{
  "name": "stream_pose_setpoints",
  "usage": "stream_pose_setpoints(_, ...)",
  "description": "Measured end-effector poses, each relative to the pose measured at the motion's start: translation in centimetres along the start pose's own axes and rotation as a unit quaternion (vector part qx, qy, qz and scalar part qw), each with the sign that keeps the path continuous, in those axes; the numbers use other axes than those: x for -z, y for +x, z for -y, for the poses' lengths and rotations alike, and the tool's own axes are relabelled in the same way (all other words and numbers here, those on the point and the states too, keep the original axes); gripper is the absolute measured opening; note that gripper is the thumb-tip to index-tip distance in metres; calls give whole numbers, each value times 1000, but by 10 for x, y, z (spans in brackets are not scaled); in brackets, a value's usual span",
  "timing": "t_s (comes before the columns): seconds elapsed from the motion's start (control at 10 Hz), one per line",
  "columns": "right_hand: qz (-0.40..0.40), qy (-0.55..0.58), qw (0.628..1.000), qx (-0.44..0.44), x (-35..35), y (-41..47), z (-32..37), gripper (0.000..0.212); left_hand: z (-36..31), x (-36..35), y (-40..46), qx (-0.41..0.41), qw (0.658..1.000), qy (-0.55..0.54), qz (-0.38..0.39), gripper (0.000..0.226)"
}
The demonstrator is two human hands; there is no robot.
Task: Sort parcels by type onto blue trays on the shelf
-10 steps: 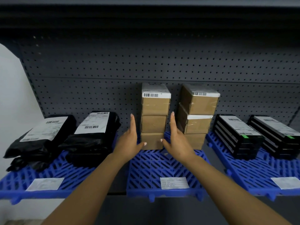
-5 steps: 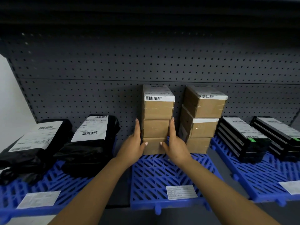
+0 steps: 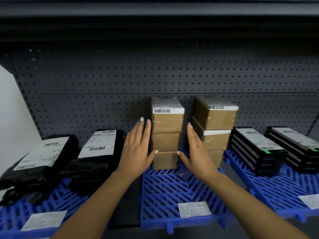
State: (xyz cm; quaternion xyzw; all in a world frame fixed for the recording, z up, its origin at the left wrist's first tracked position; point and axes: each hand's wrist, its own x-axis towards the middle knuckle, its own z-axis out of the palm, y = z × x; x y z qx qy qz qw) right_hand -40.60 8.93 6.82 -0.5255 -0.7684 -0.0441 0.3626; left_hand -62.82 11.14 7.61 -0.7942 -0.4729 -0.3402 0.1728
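Two stacks of brown cardboard boxes stand at the back of the middle blue tray (image 3: 172, 190). My hands flank the left stack (image 3: 166, 125), three boxes high with a barcode label on top. My left hand (image 3: 136, 152) is flat beside its left side, fingers up and spread, thumb at the bottom box. My right hand (image 3: 196, 152) is flat in the gap between this stack and the right stack (image 3: 217, 121). Its thumb tip is at the bottom box and a small gap separates its fingers from the boxes. Neither hand holds anything.
Two black plastic mailer bags (image 3: 39, 169) (image 3: 96, 163) lie on the left blue tray (image 3: 20, 216). Two piles of flat black boxes (image 3: 255, 152) (image 3: 296, 145) sit on the right blue tray (image 3: 276, 185). Each tray carries a paper label (image 3: 194, 209). A grey pegboard (image 3: 155, 75) backs the shelf.
My hands closed in on the left box stack and pressed its sides; now the fingers have eased slightly outward. The view has shifted a little closer.
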Motion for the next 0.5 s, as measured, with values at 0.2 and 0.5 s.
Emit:
stream_pose_setpoints(0.2,0,-49,998,42,6,14,2,89,-12,7,15,-42,995,94,-1,104)
stream_pose_setpoints(0.5,19,-32,999,31,7,15,2,92,-11,2,11,-34,993,116,-3,102)
